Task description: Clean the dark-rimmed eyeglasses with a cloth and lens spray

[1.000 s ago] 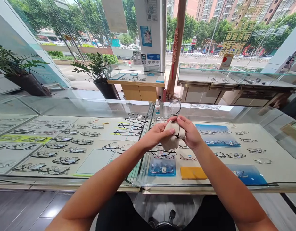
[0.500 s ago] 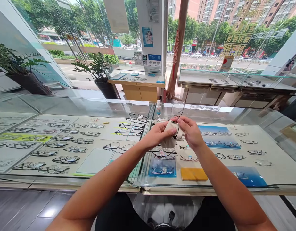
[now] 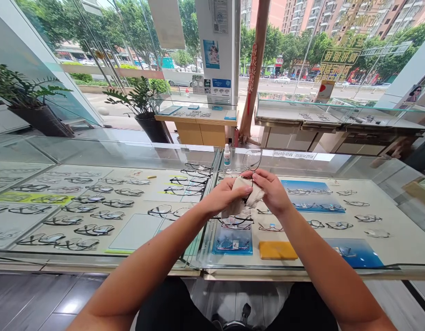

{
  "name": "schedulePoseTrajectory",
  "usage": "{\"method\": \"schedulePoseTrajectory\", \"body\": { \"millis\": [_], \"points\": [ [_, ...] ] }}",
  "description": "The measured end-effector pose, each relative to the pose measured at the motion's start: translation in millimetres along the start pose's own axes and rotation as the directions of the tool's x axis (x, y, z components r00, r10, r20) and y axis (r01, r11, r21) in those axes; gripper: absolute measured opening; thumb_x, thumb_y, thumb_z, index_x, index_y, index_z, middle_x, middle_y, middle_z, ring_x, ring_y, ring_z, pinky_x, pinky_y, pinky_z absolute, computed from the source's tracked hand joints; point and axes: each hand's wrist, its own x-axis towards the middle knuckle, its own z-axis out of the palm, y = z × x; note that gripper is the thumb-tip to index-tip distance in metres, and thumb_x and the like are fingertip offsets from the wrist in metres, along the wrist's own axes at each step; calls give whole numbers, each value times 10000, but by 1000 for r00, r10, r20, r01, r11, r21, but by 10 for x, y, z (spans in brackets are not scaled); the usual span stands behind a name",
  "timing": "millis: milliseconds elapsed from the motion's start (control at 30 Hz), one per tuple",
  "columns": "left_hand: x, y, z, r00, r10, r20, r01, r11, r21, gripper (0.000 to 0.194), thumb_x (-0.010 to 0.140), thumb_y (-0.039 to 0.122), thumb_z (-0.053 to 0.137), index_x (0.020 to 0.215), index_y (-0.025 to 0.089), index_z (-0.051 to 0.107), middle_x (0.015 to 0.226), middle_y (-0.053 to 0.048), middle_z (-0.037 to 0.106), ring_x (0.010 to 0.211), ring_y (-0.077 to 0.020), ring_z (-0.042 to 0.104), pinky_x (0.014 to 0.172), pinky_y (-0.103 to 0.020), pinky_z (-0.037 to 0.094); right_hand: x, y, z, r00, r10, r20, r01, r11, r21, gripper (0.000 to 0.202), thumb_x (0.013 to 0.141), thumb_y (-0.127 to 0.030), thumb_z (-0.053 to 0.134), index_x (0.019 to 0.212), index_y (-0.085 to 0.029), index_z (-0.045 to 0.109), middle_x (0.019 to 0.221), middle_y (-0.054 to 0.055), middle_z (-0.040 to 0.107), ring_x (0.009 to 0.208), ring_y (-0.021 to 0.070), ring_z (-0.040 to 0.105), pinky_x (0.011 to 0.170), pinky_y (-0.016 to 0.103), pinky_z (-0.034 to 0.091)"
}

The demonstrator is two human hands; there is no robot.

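Observation:
A pair of thin dark-framed eyeglasses point(image 3: 252, 160) is held above the glass counter, one round lens upright over the fingers. My left hand point(image 3: 226, 193) pinches a pale beige cloth point(image 3: 236, 205) around the lower part of the glasses, thumb on top. The fingers of my right hand point(image 3: 272, 189) are closed on the frame beside the cloth, whose edge hangs near the palm. The second lens is mostly hidden by cloth and fingers. Just behind the hands stands a small white spray bottle point(image 3: 226, 155) with a blue label.
Below the hands, the glass display counter point(image 3: 212, 270) holds rows of eyeglasses, blue trays point(image 3: 316, 196) and a yellow case point(image 3: 278, 250). Potted plants point(image 3: 146, 103), a wooden post point(image 3: 253, 69) and further display cases stand beyond it. My legs are under the counter's near edge.
The glasses have shifted slightly left and down and turned a little. The cloth has moved left and hangs lower. Both hands keep their hold.

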Motion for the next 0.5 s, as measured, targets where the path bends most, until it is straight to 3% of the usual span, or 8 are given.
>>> {"method": "schedulePoseTrajectory", "body": {
  "millis": [133,233,500],
  "points": [
    [12,23,-11,992,97,-87,-101,994,-46,590,807,683,923,772,125,738,754,-48,672,687,-141,562,667,-271,435,46,18,-17,992,-54,-115,49,998,-49,213,822,-456,856,916,-269,817,952,24,782,953,213,682,867,341,541],
    [24,45,-30,979,128,-160,-141,988,-69,616,802,723,914,769,132,744,747,-55,698,676,-146,583,663,-273,458,74,57,-51,984,-65,-164,44,990,-131,216,847,-462,825,916,-259,802,786,-5,702,780,174,601,755,325,477],
    [37,59,-80,979,134,-156,-119,988,99,723,861,857,773,724,160,635,659,-20,598,593,-122,476,564,-259,363,33,60,-40,993,-92,-75,75,976,-203,681,859,-898,729,714,-264,524,563,-79,397,517,109,313,530,309,246]
  ]
}}
